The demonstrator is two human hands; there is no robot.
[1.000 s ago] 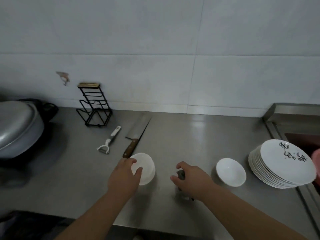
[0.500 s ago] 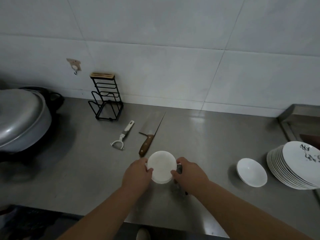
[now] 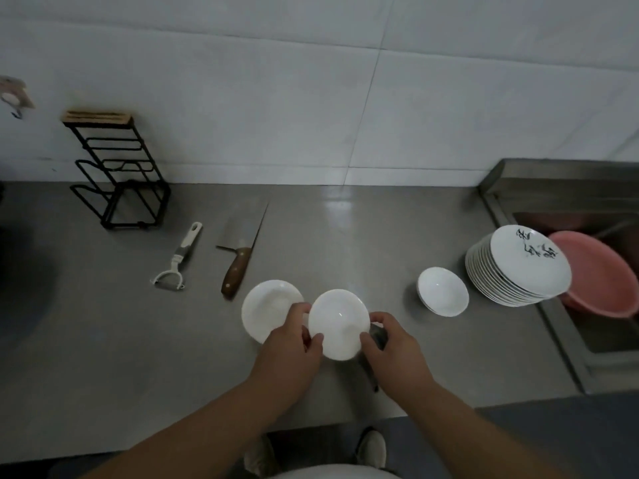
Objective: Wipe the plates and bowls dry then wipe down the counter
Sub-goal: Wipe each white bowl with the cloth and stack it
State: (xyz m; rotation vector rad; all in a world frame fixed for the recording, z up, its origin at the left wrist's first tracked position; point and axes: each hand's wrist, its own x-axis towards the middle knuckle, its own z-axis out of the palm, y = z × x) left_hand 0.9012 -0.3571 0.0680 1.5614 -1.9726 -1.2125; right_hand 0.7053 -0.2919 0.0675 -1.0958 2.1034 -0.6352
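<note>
Your left hand [image 3: 294, 344] and right hand [image 3: 390, 347] pinch a small bowl [image 3: 337, 323] by its rim, above the bench [image 3: 138, 340]. The right hand also holds a dark cloth [image 3: 377, 335]. The neighbouring bowl [image 3: 268, 305] is probably dry. The bowl pile [image 3: 442, 295], plate stack [image 3: 518, 267] and bench are still to wipe.

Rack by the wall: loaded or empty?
Empty. The rack shows only bare wire tiers; the cleaver and peeler lie on the counter.

Held bowl [image 3: 338, 324] beside resting bowl [image 3: 268, 307]
</note>
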